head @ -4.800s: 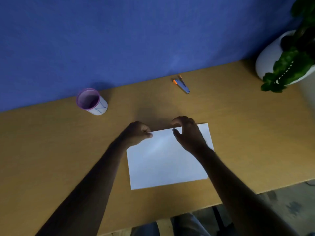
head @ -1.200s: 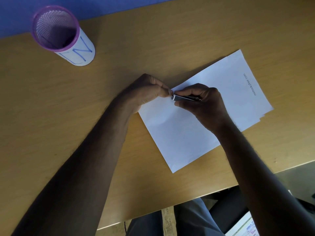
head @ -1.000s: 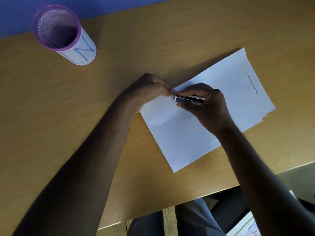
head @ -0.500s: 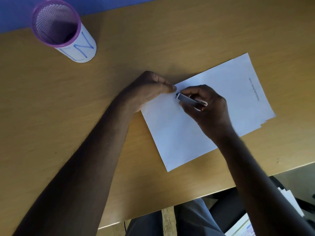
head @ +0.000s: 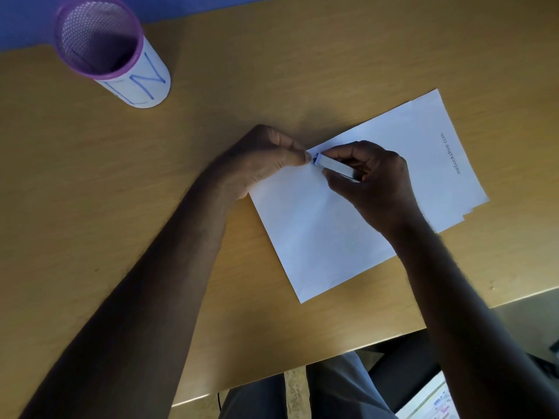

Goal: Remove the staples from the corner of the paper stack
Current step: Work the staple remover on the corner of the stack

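Gripping a small metal staple remover (head: pixel 334 168) between thumb and fingers, the right hand (head: pixel 372 182) sets its tip at the top-left corner of the paper stack (head: pixel 326 237), where the staples, too small to see, should sit. The left hand (head: pixel 263 158), closed, pinches that corner against the counter (head: pixel 90 192). Levering works best low and gentle, with the corner pinned to avoid tearing.

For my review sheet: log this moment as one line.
left hand: pinning paper stack corner | right hand: holding staple remover, tip at corner | staples: too small to see
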Tool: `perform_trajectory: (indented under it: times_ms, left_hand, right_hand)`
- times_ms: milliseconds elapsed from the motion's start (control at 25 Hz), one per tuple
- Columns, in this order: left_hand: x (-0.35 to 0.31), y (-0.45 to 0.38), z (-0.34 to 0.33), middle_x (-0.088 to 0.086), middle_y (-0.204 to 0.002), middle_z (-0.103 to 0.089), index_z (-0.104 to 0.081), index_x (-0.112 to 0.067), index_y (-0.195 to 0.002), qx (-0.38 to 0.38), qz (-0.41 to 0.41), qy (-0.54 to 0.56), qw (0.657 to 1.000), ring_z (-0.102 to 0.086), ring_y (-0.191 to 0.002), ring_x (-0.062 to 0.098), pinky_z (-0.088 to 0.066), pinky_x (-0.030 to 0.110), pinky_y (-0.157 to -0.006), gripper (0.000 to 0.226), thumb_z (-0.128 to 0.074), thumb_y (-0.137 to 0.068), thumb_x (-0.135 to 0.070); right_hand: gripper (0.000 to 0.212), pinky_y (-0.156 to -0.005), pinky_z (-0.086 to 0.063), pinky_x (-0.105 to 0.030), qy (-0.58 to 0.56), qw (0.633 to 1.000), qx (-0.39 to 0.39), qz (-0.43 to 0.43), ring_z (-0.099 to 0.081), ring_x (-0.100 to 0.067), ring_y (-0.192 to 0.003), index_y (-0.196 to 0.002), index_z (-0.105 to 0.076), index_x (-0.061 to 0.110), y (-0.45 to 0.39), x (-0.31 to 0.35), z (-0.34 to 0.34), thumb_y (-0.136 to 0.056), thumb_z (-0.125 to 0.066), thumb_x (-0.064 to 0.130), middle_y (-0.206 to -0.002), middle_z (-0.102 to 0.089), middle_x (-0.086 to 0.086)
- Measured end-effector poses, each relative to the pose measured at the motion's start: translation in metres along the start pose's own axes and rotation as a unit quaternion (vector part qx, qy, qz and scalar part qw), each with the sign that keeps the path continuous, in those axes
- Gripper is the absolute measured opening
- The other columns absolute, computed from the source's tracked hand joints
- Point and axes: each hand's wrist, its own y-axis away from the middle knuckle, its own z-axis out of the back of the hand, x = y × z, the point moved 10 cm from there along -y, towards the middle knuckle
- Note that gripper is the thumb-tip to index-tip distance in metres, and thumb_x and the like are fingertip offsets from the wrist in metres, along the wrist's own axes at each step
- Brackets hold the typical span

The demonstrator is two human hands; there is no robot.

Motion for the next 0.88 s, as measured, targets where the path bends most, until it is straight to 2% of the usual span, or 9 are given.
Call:
perform_trajectory:
  times_ms: [120,280,400,480,640,880]
  left_hand:
    - [0.002,-0.003,0.001,-0.005,-0.093,-0.082,-0.084,-0.020,-0.092,-0.007,-0.007,-0.005,1.000,-0.071,-0.085,0.001,-0.049,0.020,-0.077,0.008,-0.080,-0.088,-0.025]
    - [0.005,-0.006,0.001,-0.022,-0.080,-0.079,-0.080,-0.028,-0.080,-0.008,-0.012,-0.021,1.000,-0.066,-0.075,-0.018,-0.045,0.015,-0.072,0.007,-0.081,-0.087,-0.026]
    - [0.007,-0.009,0.001,-0.027,-0.073,-0.076,-0.079,-0.031,-0.077,-0.015,-0.010,-0.029,0.999,-0.063,-0.071,-0.021,-0.043,0.012,-0.068,0.011,-0.082,-0.086,-0.026]
    - [0.008,-0.010,0.002,-0.025,-0.073,-0.076,-0.079,-0.031,-0.078,-0.020,-0.006,-0.031,0.999,-0.065,-0.073,-0.018,-0.043,0.013,-0.068,0.009,-0.083,-0.086,-0.027]
    - [0.008,-0.009,0.003,-0.015,-0.087,-0.078,-0.081,-0.029,-0.082,-0.030,0.002,-0.027,0.999,-0.066,-0.090,-0.001,-0.045,0.017,-0.072,0.005,-0.083,-0.085,-0.026]
    - [0.007,-0.009,0.002,-0.009,-0.096,-0.080,-0.083,-0.023,-0.094,-0.020,0.006,-0.022,1.000,-0.068,-0.096,0.004,-0.048,0.022,-0.079,0.008,-0.083,-0.086,-0.024]
  right_hand:
    - [0.023,-0.069,-0.046,-0.010,0.015,1.000,0.005,0.013,-0.067,-0.001,-0.078,-0.109,-0.081,0.022,-0.002,0.004,0.000,-0.087,-0.080,0.013,-0.100,-0.076,0.007]
    - [0.023,-0.074,-0.056,-0.016,0.016,0.999,0.015,0.025,-0.072,-0.012,-0.085,-0.110,-0.080,0.017,-0.004,0.009,0.000,-0.087,-0.081,0.013,-0.101,-0.077,0.002]
    - [0.025,-0.076,-0.060,-0.025,0.042,0.998,0.021,0.043,-0.072,-0.014,-0.086,-0.113,-0.079,0.013,-0.004,0.012,-0.002,-0.088,-0.081,0.013,-0.102,-0.076,-0.002]
    - [0.026,-0.077,-0.061,-0.030,0.044,0.998,0.022,0.050,-0.072,-0.016,-0.087,-0.115,-0.079,0.012,-0.004,0.013,-0.003,-0.089,-0.081,0.013,-0.103,-0.076,-0.003]
    - [0.028,-0.082,-0.062,-0.038,0.057,0.996,0.011,0.068,-0.072,-0.018,-0.095,-0.119,-0.077,0.011,-0.001,0.013,-0.004,-0.091,-0.081,0.015,-0.109,-0.076,-0.004]
    - [0.027,-0.079,-0.061,-0.044,0.065,0.996,-0.001,0.065,-0.072,-0.017,-0.097,-0.120,-0.077,0.016,0.000,0.010,-0.007,-0.094,-0.078,0.017,-0.111,-0.075,-0.001]
